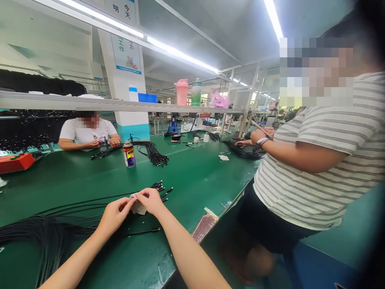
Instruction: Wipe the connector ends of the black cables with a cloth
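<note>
My left hand (114,213) and my right hand (152,202) meet above the green table, fingers pinched together. Between them is a small white cloth or tissue (138,207), gripped from both sides; whether a cable end lies inside it is hidden. Just behind my fingers lie several black cables (164,193) with plug ends pointing right. Below my hands a single black cable (142,232) rests on the tabletop. To the left, a thick bundle of black cables (45,237) spreads over the table.
A spray can (129,154) stands ahead, beside another cable bundle (153,152). One co-worker (88,134) sits across the table (192,168); another in a striped shirt (325,152) stands close on the right. A patterned reddish pad (205,226) lies at the right edge. A shelf (168,106) runs overhead.
</note>
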The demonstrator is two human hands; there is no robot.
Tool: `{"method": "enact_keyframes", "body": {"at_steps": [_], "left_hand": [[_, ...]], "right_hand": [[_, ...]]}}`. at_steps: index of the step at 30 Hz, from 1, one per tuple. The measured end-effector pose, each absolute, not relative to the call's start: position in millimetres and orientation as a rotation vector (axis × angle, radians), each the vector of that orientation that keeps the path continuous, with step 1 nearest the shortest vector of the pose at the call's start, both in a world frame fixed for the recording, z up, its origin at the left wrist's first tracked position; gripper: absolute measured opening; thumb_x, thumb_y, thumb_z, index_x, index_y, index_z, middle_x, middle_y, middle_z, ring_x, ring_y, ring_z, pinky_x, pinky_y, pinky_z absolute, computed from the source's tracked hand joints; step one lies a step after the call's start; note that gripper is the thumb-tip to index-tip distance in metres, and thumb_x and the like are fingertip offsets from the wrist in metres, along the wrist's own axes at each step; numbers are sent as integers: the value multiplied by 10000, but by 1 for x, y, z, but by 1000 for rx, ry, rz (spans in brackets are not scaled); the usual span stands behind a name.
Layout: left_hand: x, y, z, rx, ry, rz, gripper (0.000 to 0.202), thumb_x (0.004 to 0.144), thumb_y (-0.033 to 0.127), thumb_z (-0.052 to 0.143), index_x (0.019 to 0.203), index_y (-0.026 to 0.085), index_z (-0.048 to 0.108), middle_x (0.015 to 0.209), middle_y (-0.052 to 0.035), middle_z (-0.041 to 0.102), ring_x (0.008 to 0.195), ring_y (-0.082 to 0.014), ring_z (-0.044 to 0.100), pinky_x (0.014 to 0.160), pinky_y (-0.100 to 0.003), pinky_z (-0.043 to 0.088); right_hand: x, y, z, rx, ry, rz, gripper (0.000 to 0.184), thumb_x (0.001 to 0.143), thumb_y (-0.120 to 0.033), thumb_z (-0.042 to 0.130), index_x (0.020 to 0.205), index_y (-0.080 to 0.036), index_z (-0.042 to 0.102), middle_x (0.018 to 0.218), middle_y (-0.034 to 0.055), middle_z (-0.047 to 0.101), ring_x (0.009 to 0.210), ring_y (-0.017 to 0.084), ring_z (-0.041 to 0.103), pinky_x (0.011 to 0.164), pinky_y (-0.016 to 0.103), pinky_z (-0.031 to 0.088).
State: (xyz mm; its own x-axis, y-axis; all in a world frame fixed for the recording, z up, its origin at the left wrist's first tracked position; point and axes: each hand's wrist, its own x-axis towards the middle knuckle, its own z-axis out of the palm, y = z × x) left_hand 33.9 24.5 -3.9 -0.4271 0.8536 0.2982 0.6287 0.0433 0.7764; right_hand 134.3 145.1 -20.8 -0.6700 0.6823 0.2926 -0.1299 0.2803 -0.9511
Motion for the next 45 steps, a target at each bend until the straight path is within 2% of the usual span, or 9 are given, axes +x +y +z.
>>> {"method": "enact_keyframes", "body": {"at_steps": [3,9,12,14,18,26,35,40,45], "left_hand": [[34,24,-6,1639,2193,1235,458,838,590,472,826,177,671,769,-36,669,722,-193,567,661,-251,396],[47,24,11,1801,2371,815,472,915,505,318,757,163,603,694,-43,632,656,-181,569,607,-240,392],[49,11,33,1845,2391,447,293,821,432,560,740,153,606,710,-48,639,658,-190,581,573,-240,364],[48,-2,49,1805,2408,378,289,738,405,685,880,157,639,846,-66,672,777,-221,608,628,-248,380],[53,-37,78,1856,2431,347,447,847,414,584,1215,162,553,1149,-94,636,997,-225,597,784,-263,418],[71,-117,72,1767,2087,39,183,839,226,572,990,200,671,854,-32,687,777,-168,615,668,-239,409],[85,-157,55,1998,2122,-42,381,748,-35,408,900,191,675,877,-41,626,895,-177,555,780,-259,409],[90,-158,48,2136,2071,50,352,771,-28,419,905,188,664,855,-47,612,863,-185,540,774,-280,413],[93,-156,32,2128,1998,286,382,825,-27,351,936,184,650,929,-45,637,910,-168,546,839,-274,408]], "right_hand": [[134,145,-20,-560,-1887,1392,204,773,-330,649,739,-141,716,692,33,693,642,149,601,607,238,444],[139,144,-14,-656,-1973,1194,157,801,-214,598,686,-139,674,690,40,684,670,155,604,630,239,449],[141,149,-14,-643,-1987,1201,204,835,-218,535,688,-140,654,782,63,696,767,168,608,733,259,457],[140,155,-17,-633,-1992,1216,217,844,-250,518,712,-141,651,827,72,699,816,179,608,782,271,455],[138,164,-26,-591,-2011,1254,258,848,-319,502,752,-138,658,808,73,699,790,186,610,756,281,462],[140,170,-35,-569,-2000,1216,322,830,-414,534,739,-131,658,795,107,691,771,209,601,765,334,458],[133,170,-42,-576,-1942,1245,358,868,-499,515,781,-164,602,843,86,666,835,196,593,824,366,475],[133,156,-30,-555,-1754,1595,351,896,-494,484,871,-162,594,860,78,683,799,173,630,780,325,508],[138,137,-16,-458,-1520,2009,399,916,-526,455,800,-158,554,790,108,710,642,171,647,587,285,523]]}}
